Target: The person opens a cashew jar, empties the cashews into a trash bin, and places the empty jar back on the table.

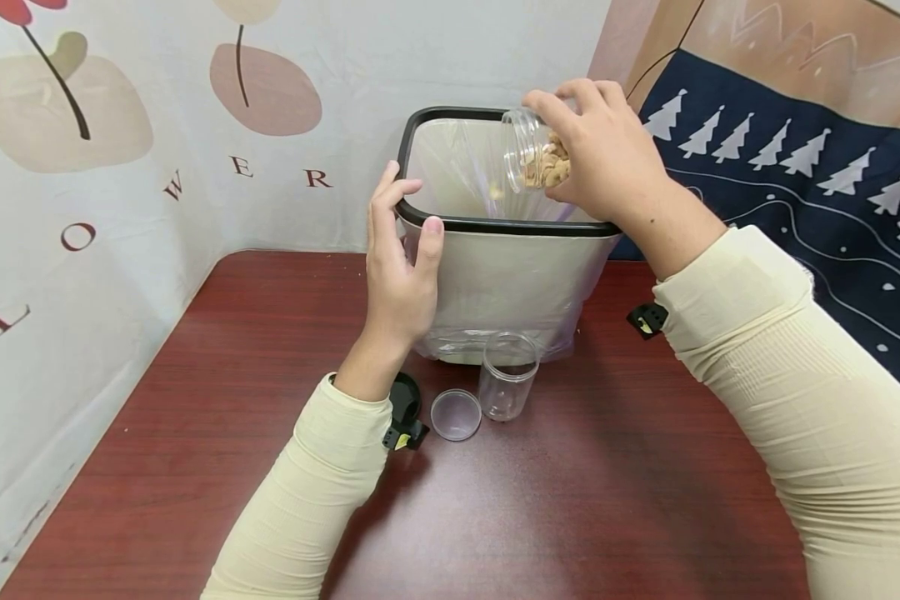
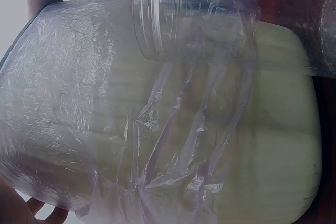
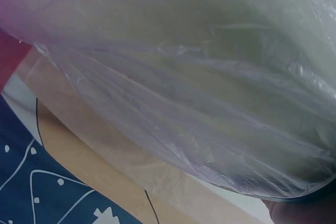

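Observation:
In the head view, my right hand (image 1: 607,154) grips a clear plastic jar (image 1: 523,150) above the bin. The jar lies tilted on its side, mouth to the left, with light brown pieces (image 1: 549,165) inside; their kind is unclear. My left hand (image 1: 401,271) holds the left front corner of the trash bin (image 1: 510,275), thumb at the front and fingers at the side and rim. A thin translucent bag (image 2: 157,124) lines the bin and hangs over its outside. A small pale spot shows inside; the bin's bottom is hidden. The right wrist view shows mostly the bag (image 3: 184,87).
A second clear jar (image 1: 507,387) stands upright and lidless before the bin. Beside it lies a round clear lid (image 1: 456,415). A black round object (image 1: 405,396) is partly hidden by my left wrist. The reddish-brown table (image 1: 195,433) meets a printed cloth (image 1: 157,208) behind.

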Tool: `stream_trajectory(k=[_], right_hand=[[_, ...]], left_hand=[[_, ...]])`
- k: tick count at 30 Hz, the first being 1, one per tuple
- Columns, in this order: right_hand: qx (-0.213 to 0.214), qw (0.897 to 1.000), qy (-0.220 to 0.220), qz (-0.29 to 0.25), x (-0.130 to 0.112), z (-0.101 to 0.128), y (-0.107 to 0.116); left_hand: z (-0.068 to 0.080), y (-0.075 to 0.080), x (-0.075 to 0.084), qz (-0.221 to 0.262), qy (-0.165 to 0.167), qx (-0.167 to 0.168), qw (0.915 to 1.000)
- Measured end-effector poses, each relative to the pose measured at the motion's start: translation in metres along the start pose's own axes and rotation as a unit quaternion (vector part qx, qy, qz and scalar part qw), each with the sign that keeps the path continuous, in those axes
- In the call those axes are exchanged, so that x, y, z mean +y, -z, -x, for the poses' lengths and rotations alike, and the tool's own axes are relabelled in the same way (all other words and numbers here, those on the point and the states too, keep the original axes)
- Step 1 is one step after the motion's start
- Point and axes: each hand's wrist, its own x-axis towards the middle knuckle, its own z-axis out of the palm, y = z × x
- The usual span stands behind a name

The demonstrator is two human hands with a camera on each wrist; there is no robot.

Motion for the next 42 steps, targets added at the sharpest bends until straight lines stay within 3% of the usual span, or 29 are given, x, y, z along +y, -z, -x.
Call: stream_trajectory(k=[42], right_hand=[[0.011, 1.0, 0.016, 0.025, -0.0006, -0.0001, 0.0003]], left_hand=[[-0.0005, -0.0001, 0.0002, 0.007, -0.001, -0.002, 1.0]])
